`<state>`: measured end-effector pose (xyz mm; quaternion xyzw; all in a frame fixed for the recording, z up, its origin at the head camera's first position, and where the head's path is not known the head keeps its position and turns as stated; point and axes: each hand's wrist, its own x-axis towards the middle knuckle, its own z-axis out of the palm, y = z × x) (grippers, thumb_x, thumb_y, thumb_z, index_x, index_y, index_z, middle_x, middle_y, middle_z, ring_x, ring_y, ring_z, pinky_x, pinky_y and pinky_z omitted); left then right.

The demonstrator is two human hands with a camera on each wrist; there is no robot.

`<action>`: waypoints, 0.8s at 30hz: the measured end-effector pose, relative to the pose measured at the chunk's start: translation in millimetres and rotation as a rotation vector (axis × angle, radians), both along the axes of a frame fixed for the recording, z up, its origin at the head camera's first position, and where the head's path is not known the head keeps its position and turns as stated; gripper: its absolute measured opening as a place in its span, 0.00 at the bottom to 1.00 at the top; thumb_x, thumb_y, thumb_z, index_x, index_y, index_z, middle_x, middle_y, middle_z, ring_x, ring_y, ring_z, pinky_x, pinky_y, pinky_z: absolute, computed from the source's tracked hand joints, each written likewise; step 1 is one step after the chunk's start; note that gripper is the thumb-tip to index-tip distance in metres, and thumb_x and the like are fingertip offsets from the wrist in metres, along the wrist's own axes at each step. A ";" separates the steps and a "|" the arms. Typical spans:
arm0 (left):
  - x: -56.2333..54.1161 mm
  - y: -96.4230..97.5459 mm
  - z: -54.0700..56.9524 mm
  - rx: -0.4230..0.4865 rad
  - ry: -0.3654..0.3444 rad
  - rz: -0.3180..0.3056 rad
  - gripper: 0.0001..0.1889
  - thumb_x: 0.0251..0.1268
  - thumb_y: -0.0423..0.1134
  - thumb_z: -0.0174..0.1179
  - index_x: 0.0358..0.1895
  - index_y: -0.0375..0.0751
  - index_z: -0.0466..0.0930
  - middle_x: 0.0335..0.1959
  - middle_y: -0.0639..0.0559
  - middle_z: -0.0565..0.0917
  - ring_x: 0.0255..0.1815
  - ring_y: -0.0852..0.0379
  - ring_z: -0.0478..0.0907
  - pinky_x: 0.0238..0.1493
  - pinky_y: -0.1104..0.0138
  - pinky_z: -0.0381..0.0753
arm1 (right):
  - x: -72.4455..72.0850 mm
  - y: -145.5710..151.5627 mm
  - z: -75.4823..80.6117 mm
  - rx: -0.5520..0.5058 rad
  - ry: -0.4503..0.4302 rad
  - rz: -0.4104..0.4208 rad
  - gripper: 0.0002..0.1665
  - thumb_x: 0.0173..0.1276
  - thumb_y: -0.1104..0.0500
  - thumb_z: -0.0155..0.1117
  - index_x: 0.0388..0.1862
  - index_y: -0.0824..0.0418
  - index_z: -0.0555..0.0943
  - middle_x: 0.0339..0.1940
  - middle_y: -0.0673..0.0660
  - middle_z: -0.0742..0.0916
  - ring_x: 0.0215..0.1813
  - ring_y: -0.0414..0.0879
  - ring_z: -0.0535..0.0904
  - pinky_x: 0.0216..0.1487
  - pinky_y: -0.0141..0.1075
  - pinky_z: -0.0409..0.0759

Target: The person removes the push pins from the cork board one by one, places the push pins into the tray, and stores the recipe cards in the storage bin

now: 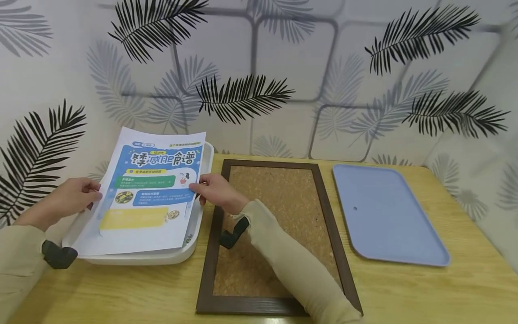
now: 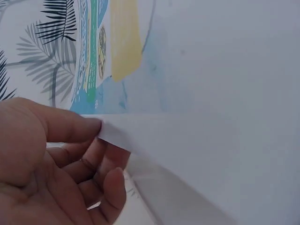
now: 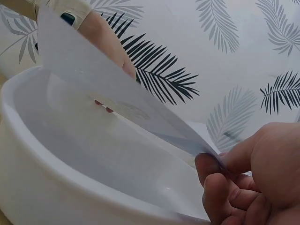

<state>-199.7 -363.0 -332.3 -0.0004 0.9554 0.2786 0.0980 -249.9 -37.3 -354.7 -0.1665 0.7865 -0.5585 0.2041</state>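
Observation:
A printed paper sheet (image 1: 149, 198) with blue, green and yellow blocks is held above a white plastic basin (image 1: 162, 258), hiding most of the basin's inside. My left hand (image 1: 66, 200) pinches the sheet's left edge between thumb and fingers; the left wrist view shows the paper (image 2: 211, 93) under the thumb. On the opposite edge, my right hand (image 1: 220, 191) pinches the sheet between thumb and forefinger. In the right wrist view the sheet (image 3: 108, 79) slants over the basin (image 3: 28, 126), apart from its floor. Something small and shiny shows by the basin's lower right inside.
A cork board (image 1: 279, 216) in a dark brown frame lies at the middle of the wooden table (image 1: 404, 292), under my right forearm. To its right is a flat blue-grey tray (image 1: 388, 211). Behind stands a wall (image 1: 291, 58) with leaf patterns.

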 end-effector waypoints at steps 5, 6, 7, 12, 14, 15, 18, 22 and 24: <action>-6.5 -3.1 -2.4 -0.012 0.048 0.005 0.23 0.68 0.35 0.51 0.57 0.17 0.64 0.39 0.35 0.75 0.39 0.47 0.73 0.31 0.70 0.74 | -2.0 -7.3 0.1 -0.007 -0.033 -0.040 0.15 0.73 0.58 0.56 0.50 0.68 0.79 0.33 0.56 0.85 0.25 0.43 0.73 0.39 0.36 0.73; -7.9 -3.0 -2.2 -0.012 0.053 0.006 0.23 0.68 0.35 0.52 0.56 0.17 0.65 0.39 0.35 0.76 0.39 0.47 0.73 0.31 0.70 0.74 | -2.5 -8.7 0.6 0.001 -0.029 -0.049 0.15 0.73 0.58 0.56 0.50 0.68 0.80 0.33 0.56 0.85 0.24 0.43 0.73 0.38 0.36 0.73; -9.5 -2.8 -1.7 -0.011 0.051 0.007 0.22 0.67 0.35 0.53 0.56 0.17 0.65 0.38 0.35 0.76 0.38 0.47 0.74 0.31 0.69 0.74 | -3.1 -10.2 1.0 0.006 -0.020 -0.058 0.15 0.73 0.58 0.56 0.49 0.68 0.80 0.32 0.56 0.85 0.24 0.43 0.73 0.36 0.36 0.73; -17.7 2.6 1.8 -0.025 0.056 0.040 0.21 0.65 0.34 0.57 0.53 0.19 0.69 0.38 0.32 0.79 0.33 0.51 0.78 0.30 0.68 0.75 | -7.1 -16.4 3.0 0.077 0.051 -0.100 0.14 0.72 0.57 0.57 0.45 0.68 0.81 0.27 0.55 0.84 0.19 0.42 0.71 0.26 0.32 0.70; -20.3 5.7 2.4 -0.032 0.063 0.055 0.21 0.64 0.34 0.58 0.53 0.19 0.70 0.38 0.30 0.80 0.31 0.51 0.79 0.30 0.67 0.75 | -8.3 -17.9 4.0 0.116 0.067 -0.119 0.14 0.72 0.57 0.58 0.43 0.68 0.82 0.24 0.54 0.84 0.17 0.42 0.70 0.23 0.31 0.68; -21.4 7.0 2.4 -0.035 0.065 0.061 0.20 0.64 0.34 0.58 0.52 0.19 0.70 0.39 0.30 0.80 0.31 0.51 0.79 0.30 0.67 0.75 | -8.7 -18.4 4.4 0.128 0.064 -0.131 0.13 0.72 0.57 0.58 0.42 0.67 0.82 0.23 0.54 0.83 0.16 0.42 0.70 0.21 0.31 0.67; -22.9 8.9 1.4 -0.042 0.070 0.076 0.19 0.64 0.34 0.58 0.51 0.20 0.70 0.39 0.29 0.80 0.31 0.50 0.80 0.29 0.67 0.75 | -9.8 -20.2 4.9 0.175 0.073 -0.141 0.13 0.71 0.56 0.60 0.37 0.67 0.83 0.20 0.54 0.83 0.14 0.42 0.69 0.18 0.30 0.64; -22.5 7.8 -1.5 -0.048 0.071 0.089 0.18 0.64 0.33 0.58 0.50 0.20 0.71 0.39 0.28 0.79 0.31 0.49 0.79 0.28 0.68 0.74 | -9.7 -22.7 3.0 0.206 0.071 -0.128 0.14 0.70 0.55 0.60 0.34 0.66 0.83 0.19 0.54 0.84 0.15 0.44 0.70 0.16 0.29 0.62; -22.4 7.0 -3.0 -0.043 0.069 0.091 0.18 0.65 0.33 0.58 0.50 0.20 0.70 0.39 0.28 0.79 0.32 0.48 0.79 0.28 0.68 0.74 | -9.4 -23.5 1.7 0.215 0.060 -0.130 0.14 0.71 0.54 0.60 0.34 0.65 0.82 0.19 0.54 0.84 0.16 0.45 0.71 0.16 0.29 0.62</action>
